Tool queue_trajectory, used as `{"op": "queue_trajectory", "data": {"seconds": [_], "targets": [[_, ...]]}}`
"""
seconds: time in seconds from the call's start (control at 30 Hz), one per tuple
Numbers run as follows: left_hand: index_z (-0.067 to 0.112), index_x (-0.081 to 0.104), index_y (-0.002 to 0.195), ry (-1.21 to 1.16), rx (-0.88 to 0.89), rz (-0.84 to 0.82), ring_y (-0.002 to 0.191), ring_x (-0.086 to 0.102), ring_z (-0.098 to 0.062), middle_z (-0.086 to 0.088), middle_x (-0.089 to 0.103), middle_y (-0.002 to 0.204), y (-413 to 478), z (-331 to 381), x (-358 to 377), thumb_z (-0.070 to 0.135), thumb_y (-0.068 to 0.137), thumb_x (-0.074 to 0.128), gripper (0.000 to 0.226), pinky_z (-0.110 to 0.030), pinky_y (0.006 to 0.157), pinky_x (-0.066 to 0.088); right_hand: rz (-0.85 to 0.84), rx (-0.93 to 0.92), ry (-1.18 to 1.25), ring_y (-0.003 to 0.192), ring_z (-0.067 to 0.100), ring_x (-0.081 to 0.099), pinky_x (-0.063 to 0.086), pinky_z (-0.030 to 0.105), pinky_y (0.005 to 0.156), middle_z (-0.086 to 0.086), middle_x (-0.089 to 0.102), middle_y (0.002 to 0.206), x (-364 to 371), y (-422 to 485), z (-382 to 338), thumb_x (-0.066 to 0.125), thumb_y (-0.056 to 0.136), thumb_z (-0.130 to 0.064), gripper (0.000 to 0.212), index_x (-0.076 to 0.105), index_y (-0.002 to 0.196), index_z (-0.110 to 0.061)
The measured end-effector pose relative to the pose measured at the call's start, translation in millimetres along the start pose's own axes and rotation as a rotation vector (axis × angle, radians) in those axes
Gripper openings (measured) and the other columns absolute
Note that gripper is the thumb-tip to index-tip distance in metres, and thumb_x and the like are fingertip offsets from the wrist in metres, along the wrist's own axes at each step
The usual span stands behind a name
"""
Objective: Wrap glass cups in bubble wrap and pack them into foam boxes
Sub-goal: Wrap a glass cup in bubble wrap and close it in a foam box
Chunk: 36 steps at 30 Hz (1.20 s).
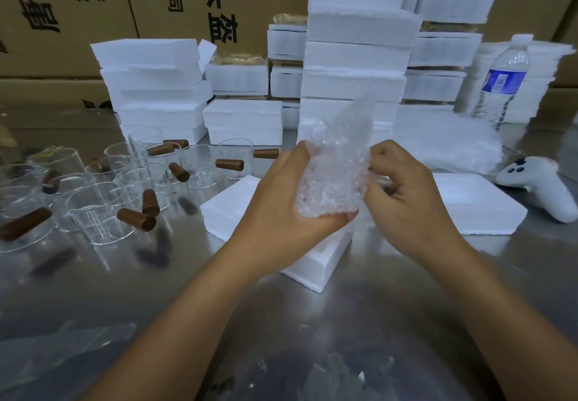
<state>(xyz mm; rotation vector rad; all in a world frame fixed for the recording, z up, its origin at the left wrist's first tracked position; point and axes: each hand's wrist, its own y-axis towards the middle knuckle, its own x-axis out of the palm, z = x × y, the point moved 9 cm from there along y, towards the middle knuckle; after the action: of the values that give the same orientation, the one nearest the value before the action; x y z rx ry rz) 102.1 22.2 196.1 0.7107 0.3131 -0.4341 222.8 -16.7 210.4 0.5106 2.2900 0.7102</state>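
A bundle of bubble wrap point(333, 175) is held up over the middle of the steel table; whatever it encloses is hidden by the wrap. My left hand point(287, 207) cups it from below and the left. My right hand point(403, 194) pinches its right edge. Directly under the hands sits an open white foam box point(316, 260), with its flat foam lid point(475, 203) lying to the right. Several clear glass cups with brown wooden handles point(103, 210) stand at the left of the table.
Stacks of closed foam boxes point(353, 66) line the back, in front of cardboard cartons. A pile of bubble wrap sheets point(444, 144) lies right of centre. A water bottle point(500, 85) and a white controller point(541, 185) are at the right. A plastic sheet point(62, 350) lies near left.
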Motion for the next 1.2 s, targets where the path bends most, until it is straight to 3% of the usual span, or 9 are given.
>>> {"op": "queue_trajectory", "data": {"seconds": [0.13,0.27,0.37,0.47,0.67,0.8,0.9,1.03,1.2], "targets": [[0.047,0.046,0.103,0.136,0.079,0.043,0.098,0.046,0.013,0.016,0.048,0.106,0.2,4.3,-3.8,0.036,0.07,0.081,0.049,0.001,0.078,0.033,0.066,0.054,0.113,0.076,0.004,0.055,0.041,0.014,0.065,-0.002,0.062,0.083,-4.8,-0.8,2.1,0.058,0.084,-0.007,0.008,0.062,0.081,-0.013],[0.018,0.064,0.107,0.136,0.057,0.082,0.097,0.047,0.008,0.007,0.05,0.104,3.1,1.7,-8.0,0.038,0.066,0.079,0.048,-0.001,0.076,0.035,0.065,-0.062,0.168,0.088,-0.006,0.056,0.04,0.006,0.074,-0.018,0.061,0.091,-6.5,-3.1,-14.6,0.051,0.083,-0.025,0.012,0.054,0.094,-0.029],[0.02,0.066,0.107,0.093,0.037,0.063,0.098,0.048,0.009,0.007,0.05,0.107,3.2,-1.0,-7.4,0.035,0.069,0.081,0.044,-0.002,0.076,0.038,0.034,-0.166,0.093,0.097,0.002,0.056,0.042,0.018,0.085,-0.014,0.059,0.101,-3.9,-7.1,-26.0,0.047,0.083,-0.04,0.022,0.051,0.102,-0.031],[0.032,0.058,0.109,0.089,0.043,0.058,0.099,0.047,0.014,0.014,0.048,0.109,1.8,-1.2,-6.3,0.035,0.071,0.08,0.045,0.0,0.076,0.037,0.079,-0.194,0.014,0.088,0.008,0.055,0.042,0.027,0.083,-0.017,0.056,0.091,-5.7,-7.8,-28.9,0.052,0.081,-0.044,0.018,0.053,0.089,-0.029],[0.05,0.022,0.112,0.174,0.113,-0.012,0.099,0.053,0.001,0.016,0.041,0.116,-2.8,5.3,3.3,0.042,0.067,0.08,0.074,-0.012,0.074,0.049,0.111,0.074,0.066,0.093,-0.007,0.044,0.029,0.0,0.078,-0.014,0.05,0.085,-6.3,-3.9,1.9,0.068,0.076,-0.041,0.021,0.057,0.063,-0.028],[0.036,0.031,0.118,0.257,0.258,0.03,0.092,0.043,0.006,0.015,0.036,0.112,-6.2,18.9,4.8,0.039,0.068,0.077,0.068,-0.01,0.076,0.043,0.131,0.158,0.128,0.099,-0.001,0.049,0.029,-0.004,0.076,-0.014,0.054,0.09,-8.0,-2.8,12.4,0.071,0.07,-0.034,0.015,0.056,0.069,-0.034],[0.014,0.042,0.12,0.291,0.281,0.051,0.09,0.042,0.002,0.01,0.038,0.112,-5.8,19.6,4.9,0.034,0.068,0.081,0.068,-0.016,0.073,0.042,0.117,0.052,0.09,0.104,0.006,0.051,0.033,0.001,0.081,-0.016,0.056,0.095,-8.4,-2.8,1.4,0.075,0.075,-0.021,0.027,0.057,0.07,-0.041],[0.022,0.038,0.12,0.245,0.227,0.084,0.094,0.046,0.0,0.007,0.042,0.114,-4.5,14.7,-1.4,0.037,0.068,0.079,0.068,-0.014,0.075,0.044,-0.049,-0.075,-0.027,0.119,-0.004,0.034,0.028,0.003,0.09,-0.028,0.046,0.114,8.0,-3.0,-11.8,0.047,0.09,-0.043,0.015,0.059,0.082,-0.048],[0.026,0.034,0.124,0.236,0.251,0.086,0.101,0.049,-0.002,0.008,0.044,0.118,-5.7,17.2,-2.5,0.035,0.067,0.078,0.073,-0.02,0.077,0.046,-0.115,-0.165,-0.166,0.12,0.001,0.029,0.025,0.035,0.105,-0.019,0.041,0.119,18.6,-9.5,-7.1,0.025,0.093,-0.049,0.056,0.073,0.085,-0.02]]}}
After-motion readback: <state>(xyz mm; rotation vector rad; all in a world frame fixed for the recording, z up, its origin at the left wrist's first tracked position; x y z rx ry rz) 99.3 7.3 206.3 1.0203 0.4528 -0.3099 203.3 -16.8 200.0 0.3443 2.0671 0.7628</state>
